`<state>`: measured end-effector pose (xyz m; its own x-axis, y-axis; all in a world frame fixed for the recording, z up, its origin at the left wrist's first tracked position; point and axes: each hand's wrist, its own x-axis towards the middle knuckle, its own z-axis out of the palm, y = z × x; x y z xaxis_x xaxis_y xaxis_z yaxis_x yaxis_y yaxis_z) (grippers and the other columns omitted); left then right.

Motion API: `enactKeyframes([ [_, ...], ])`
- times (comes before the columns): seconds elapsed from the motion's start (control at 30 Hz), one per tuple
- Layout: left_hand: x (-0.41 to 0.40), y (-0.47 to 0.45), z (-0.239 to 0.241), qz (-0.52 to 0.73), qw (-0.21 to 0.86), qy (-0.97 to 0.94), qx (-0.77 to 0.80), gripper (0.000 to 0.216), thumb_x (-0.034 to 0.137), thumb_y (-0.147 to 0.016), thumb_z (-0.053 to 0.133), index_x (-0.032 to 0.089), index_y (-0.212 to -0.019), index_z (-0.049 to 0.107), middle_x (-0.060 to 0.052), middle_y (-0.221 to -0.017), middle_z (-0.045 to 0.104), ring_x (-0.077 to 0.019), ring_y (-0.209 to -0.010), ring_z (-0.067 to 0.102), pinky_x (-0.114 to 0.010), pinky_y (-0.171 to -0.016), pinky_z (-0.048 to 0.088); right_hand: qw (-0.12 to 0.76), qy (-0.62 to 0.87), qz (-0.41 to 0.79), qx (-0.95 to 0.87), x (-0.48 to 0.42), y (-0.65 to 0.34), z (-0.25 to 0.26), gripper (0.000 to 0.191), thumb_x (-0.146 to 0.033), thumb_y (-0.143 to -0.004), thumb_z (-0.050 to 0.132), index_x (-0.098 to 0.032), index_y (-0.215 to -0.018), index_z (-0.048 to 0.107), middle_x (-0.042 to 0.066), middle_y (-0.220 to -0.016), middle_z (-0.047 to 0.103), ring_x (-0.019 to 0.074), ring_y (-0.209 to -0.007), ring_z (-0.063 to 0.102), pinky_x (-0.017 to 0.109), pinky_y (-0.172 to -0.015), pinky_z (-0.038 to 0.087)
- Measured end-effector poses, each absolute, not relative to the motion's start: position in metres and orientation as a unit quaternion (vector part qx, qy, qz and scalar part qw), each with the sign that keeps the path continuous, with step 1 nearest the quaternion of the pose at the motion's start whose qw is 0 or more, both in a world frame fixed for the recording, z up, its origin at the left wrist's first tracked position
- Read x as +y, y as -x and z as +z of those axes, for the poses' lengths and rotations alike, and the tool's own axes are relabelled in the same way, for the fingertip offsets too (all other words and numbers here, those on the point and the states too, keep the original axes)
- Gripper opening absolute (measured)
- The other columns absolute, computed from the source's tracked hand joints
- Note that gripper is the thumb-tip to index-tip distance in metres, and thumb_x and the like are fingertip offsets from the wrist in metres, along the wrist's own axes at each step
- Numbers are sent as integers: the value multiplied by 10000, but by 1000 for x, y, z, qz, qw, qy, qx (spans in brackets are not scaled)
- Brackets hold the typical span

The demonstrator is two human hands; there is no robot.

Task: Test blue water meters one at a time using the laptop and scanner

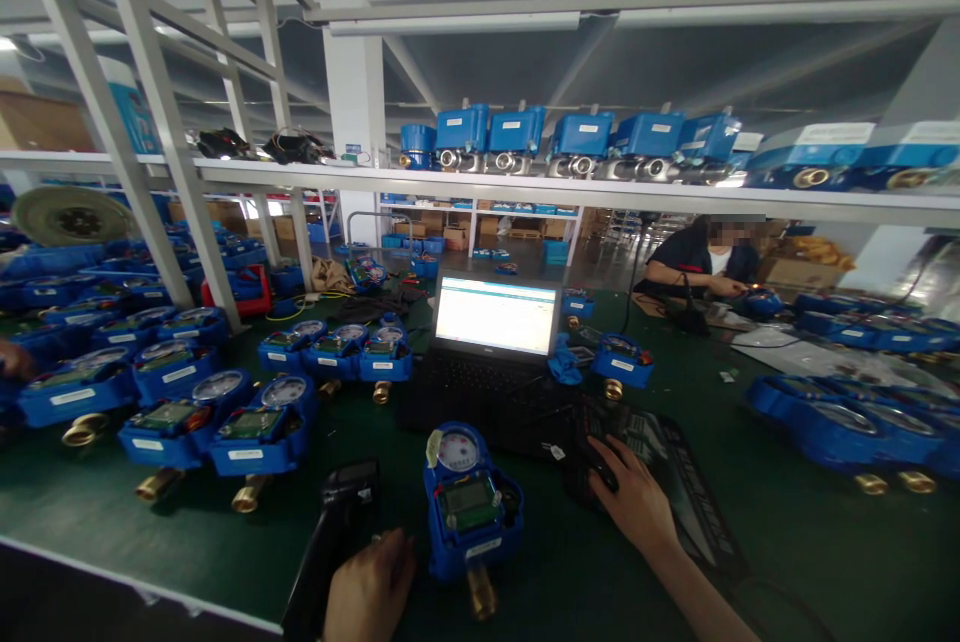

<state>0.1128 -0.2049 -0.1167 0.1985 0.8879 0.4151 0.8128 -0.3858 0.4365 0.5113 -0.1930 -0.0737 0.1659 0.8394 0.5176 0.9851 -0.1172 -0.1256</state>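
Note:
A blue water meter [471, 502] with a brass fitting lies on the green table [90, 512] directly before me. My left hand [369, 587] grips a black handheld scanner [334, 537] just left of the meter. On the right, my right hand [632, 500] rests on a black keyboard [660, 472], fingers spread over the keys. An open laptop [495, 322] with a lit white screen stands behind the meter.
Several blue meters [225, 422] fill the table's left side, and more meters [847, 422] lie at the right. An upper shelf [525, 184] carries blue valve units. A seated person [701, 262] works at the far right.

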Motion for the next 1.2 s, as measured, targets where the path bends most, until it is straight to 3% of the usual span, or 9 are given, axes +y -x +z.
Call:
enactKeyframes([
  [0.5,-205,-113,-116,316,57,-772,549,295,288,-912,412,213,-700,602,-9,-673,705,-140,-581,673,-205,-529,443,222,742,-157,-612,-193,-510,-73,472,-372,-880,393,-217,-1302,537,99,-1364,471,293,-1147,529,443,-917,489],
  [0.77,-204,-113,-117,319,47,-770,550,289,282,-902,421,221,-668,580,7,-581,660,-138,-522,650,-205,-488,410,248,747,-180,-590,-191,-509,-73,464,-343,-877,398,-175,-1282,549,148,-1317,486,318,-1116,531,472,-942,465],
  [1.2,-204,-113,-119,326,38,-770,547,303,293,-913,403,219,-696,601,-8,-624,689,-144,-552,668,-204,-504,437,238,757,-178,-582,-191,-509,-72,482,-349,-892,361,-153,-1297,536,158,-1319,467,331,-1115,518,472,-943,460],
])
